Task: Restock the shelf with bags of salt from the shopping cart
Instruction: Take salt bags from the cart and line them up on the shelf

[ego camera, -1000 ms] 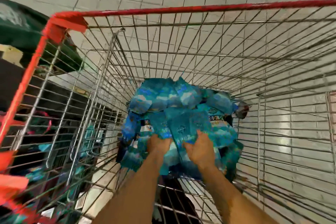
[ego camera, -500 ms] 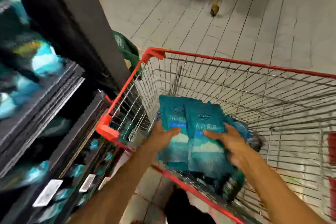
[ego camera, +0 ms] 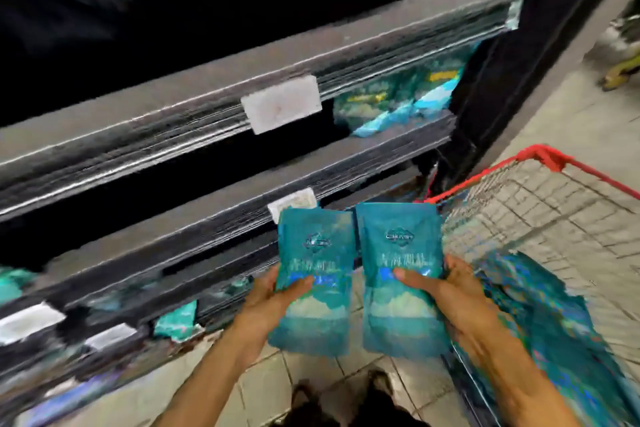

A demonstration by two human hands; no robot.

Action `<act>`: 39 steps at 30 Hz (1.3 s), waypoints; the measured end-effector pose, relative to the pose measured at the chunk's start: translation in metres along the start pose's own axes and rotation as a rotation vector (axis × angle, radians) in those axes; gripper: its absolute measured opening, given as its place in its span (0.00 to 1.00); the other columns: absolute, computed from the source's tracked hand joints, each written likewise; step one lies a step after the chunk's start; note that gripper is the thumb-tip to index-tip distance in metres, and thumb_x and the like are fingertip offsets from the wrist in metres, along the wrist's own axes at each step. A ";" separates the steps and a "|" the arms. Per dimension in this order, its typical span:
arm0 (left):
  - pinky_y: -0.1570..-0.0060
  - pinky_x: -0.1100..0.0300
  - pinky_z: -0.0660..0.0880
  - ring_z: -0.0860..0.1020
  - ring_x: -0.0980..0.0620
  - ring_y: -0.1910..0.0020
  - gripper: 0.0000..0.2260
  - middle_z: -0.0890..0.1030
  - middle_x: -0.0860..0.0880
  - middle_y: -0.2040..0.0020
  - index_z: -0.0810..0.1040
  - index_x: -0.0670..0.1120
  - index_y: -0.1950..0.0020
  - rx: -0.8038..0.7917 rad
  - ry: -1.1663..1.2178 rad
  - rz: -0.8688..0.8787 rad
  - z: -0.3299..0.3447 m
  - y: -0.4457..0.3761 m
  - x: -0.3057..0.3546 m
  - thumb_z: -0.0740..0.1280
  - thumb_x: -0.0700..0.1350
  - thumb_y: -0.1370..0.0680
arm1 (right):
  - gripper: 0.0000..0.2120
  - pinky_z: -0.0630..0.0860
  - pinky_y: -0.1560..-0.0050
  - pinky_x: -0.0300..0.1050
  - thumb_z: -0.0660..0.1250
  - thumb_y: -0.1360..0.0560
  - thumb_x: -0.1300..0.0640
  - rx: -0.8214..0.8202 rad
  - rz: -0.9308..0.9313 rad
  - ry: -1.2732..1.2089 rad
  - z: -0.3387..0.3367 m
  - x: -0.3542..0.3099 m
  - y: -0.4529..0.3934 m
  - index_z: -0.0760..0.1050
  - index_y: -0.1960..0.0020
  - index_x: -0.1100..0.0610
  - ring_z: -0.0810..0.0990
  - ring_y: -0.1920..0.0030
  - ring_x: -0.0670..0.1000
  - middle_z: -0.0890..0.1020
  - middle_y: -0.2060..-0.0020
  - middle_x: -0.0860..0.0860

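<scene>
Both hands [ego camera: 273,298] now hold salt bags [ego camera: 401,274] toward the shelf [ego camera: 207,204]

Dark shelf [ego camera: 221,87], blurred teal bags [ego camera: 394,104] apparently on it

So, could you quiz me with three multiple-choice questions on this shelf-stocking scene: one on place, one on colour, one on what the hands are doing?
1. Where is the shopping cart?
A. right of the person
B. left of the person
C. behind the shelf

2. What colour is the cart's rim?
A. green
B. red
C. white

3. What do the hands hold?
A. nothing
B. one shared bag
C. a bag each

Answers: 1 A, its basket stands at the right. 2 B, the rim is red. 3 C, the left hand grips the left bag, the right hand the right bag.
</scene>
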State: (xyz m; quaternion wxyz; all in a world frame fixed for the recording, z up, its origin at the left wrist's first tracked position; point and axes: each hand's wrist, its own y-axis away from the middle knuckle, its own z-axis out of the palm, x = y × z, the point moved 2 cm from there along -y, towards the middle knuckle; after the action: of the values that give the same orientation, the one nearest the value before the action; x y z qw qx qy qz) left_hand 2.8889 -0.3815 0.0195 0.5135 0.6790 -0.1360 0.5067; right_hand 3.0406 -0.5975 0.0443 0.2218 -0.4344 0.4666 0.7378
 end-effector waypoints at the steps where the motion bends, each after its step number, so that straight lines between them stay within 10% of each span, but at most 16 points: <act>1: 0.53 0.56 0.81 0.84 0.48 0.51 0.19 0.86 0.48 0.49 0.84 0.55 0.47 0.057 0.020 -0.016 -0.024 0.007 -0.010 0.78 0.54 0.37 | 0.17 0.83 0.57 0.57 0.78 0.38 0.65 -0.046 0.015 0.030 0.018 0.009 -0.006 0.84 0.50 0.57 0.86 0.55 0.62 0.86 0.53 0.60; 8: 0.62 0.56 0.81 0.86 0.49 0.56 0.20 0.87 0.51 0.55 0.80 0.53 0.47 0.429 0.256 -0.172 -0.123 0.033 -0.075 0.74 0.60 0.35 | 0.16 0.84 0.54 0.55 0.78 0.36 0.70 -0.168 0.052 0.232 0.129 0.093 -0.049 0.83 0.52 0.56 0.86 0.57 0.57 0.87 0.57 0.56; 15: 0.61 0.57 0.81 0.85 0.47 0.54 0.22 0.86 0.43 0.48 0.83 0.46 0.43 0.457 0.398 -0.006 -0.161 -0.026 -0.095 0.75 0.54 0.34 | 0.16 0.82 0.55 0.47 0.76 0.33 0.71 -0.209 -0.083 0.264 0.208 0.147 -0.110 0.81 0.47 0.64 0.83 0.58 0.51 0.86 0.55 0.57; 24: 0.38 0.37 0.73 0.79 0.37 0.41 0.19 0.80 0.35 0.39 0.78 0.36 0.37 0.497 0.375 0.062 -0.189 -0.112 -0.072 0.62 0.47 0.21 | 0.13 0.77 0.65 0.38 0.79 0.35 0.64 -0.189 -0.246 0.206 0.262 0.134 -0.190 0.77 0.63 0.52 0.79 0.71 0.39 0.83 0.69 0.40; 27: 0.35 0.42 0.73 0.77 0.42 0.36 0.21 0.78 0.41 0.35 0.74 0.41 0.31 0.519 0.326 0.149 -0.204 -0.137 -0.063 0.61 0.51 0.19 | 0.16 0.73 0.62 0.25 0.78 0.32 0.62 -0.179 -0.324 0.180 0.278 0.134 -0.216 0.75 0.55 0.48 0.76 0.66 0.30 0.79 0.59 0.35; 30: 0.33 0.46 0.72 0.76 0.44 0.35 0.20 0.77 0.43 0.33 0.72 0.41 0.30 0.532 0.274 0.184 -0.214 -0.156 -0.058 0.62 0.49 0.19 | 0.15 0.73 0.46 0.38 0.74 0.27 0.60 -0.210 -0.358 0.234 0.288 0.143 -0.233 0.70 0.50 0.47 0.74 0.50 0.45 0.76 0.52 0.43; 35: 0.74 0.77 0.70 0.78 0.66 0.75 0.11 0.82 0.53 0.72 0.75 0.45 0.52 0.494 0.296 0.320 -0.229 -0.174 -0.063 0.56 0.33 0.18 | 0.19 0.79 0.42 0.48 0.80 0.37 0.51 -0.255 -0.382 0.162 0.288 0.155 -0.244 0.81 0.48 0.47 0.82 0.46 0.45 0.85 0.50 0.42; 39: 0.70 0.74 0.72 0.80 0.65 0.71 0.13 0.83 0.56 0.69 0.82 0.46 0.56 0.521 0.262 0.366 -0.235 -0.177 -0.070 0.59 0.38 0.19 | 0.22 0.78 0.53 0.31 0.83 0.37 0.58 -0.435 -0.416 0.296 0.300 0.164 -0.241 0.81 0.46 0.54 0.84 0.51 0.39 0.86 0.54 0.41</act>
State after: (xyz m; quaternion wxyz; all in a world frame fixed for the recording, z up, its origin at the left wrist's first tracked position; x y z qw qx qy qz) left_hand 2.8533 -0.1316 -0.1465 0.2367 0.6807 -0.0547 0.6911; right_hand 3.0006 -0.2337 -0.1583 0.1993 -0.6600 0.2269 0.6879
